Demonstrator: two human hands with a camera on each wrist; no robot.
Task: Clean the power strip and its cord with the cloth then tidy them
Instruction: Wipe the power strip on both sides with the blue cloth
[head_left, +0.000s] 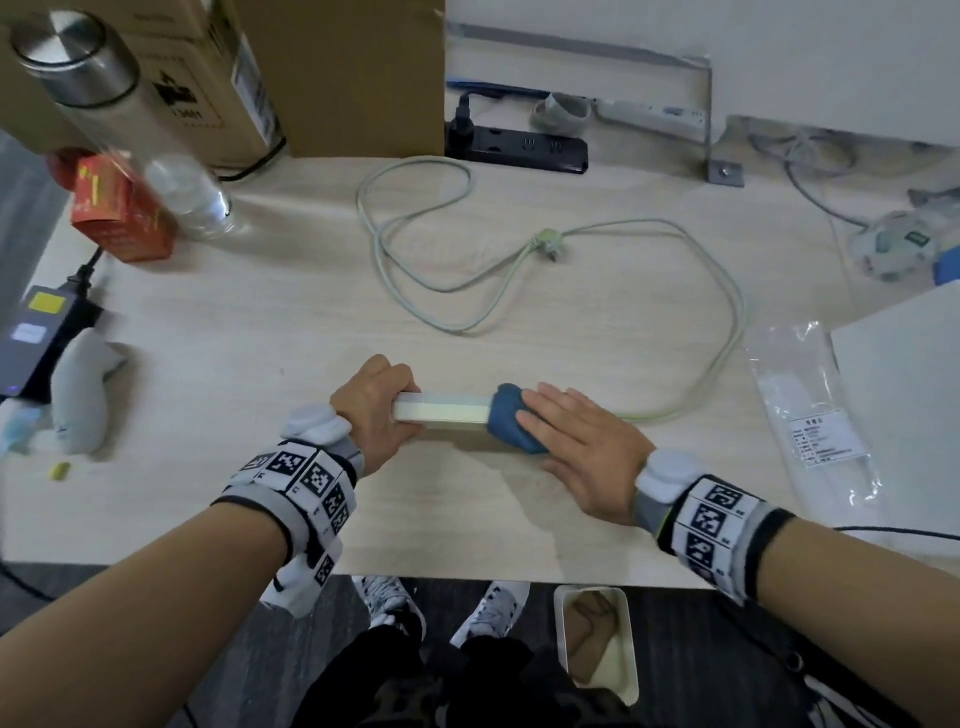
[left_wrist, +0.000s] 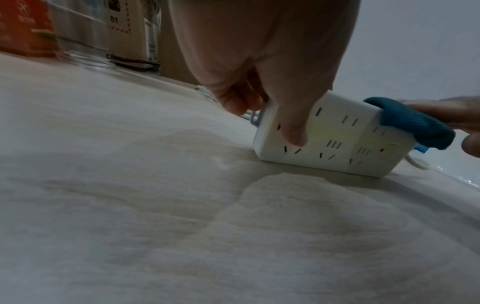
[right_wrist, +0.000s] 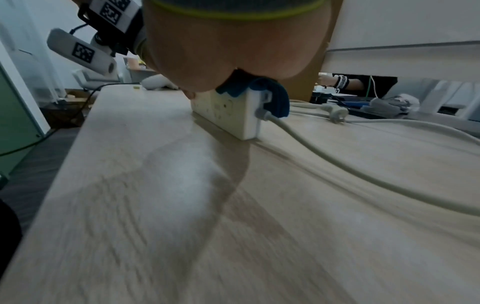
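The left hand (head_left: 375, 402) is clamping its curled fingers round one end of the power strip (head_left: 440, 408), propping it on edge on the table (head_left: 260, 332), so the right hand (head_left: 582, 441), fingers flat, is pressing the cloth (head_left: 511, 415) over the cord (head_left: 722, 332) end.

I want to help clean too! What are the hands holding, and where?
Left hand grips the white plastic power strip at its cord-free end; right hand presses the blue cloth flat.

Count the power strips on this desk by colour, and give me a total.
White power strips: 2, the white strip being wiped and the white strip at the back wall
Black power strips: 1, the black strip by the cardboard box
Total: 3
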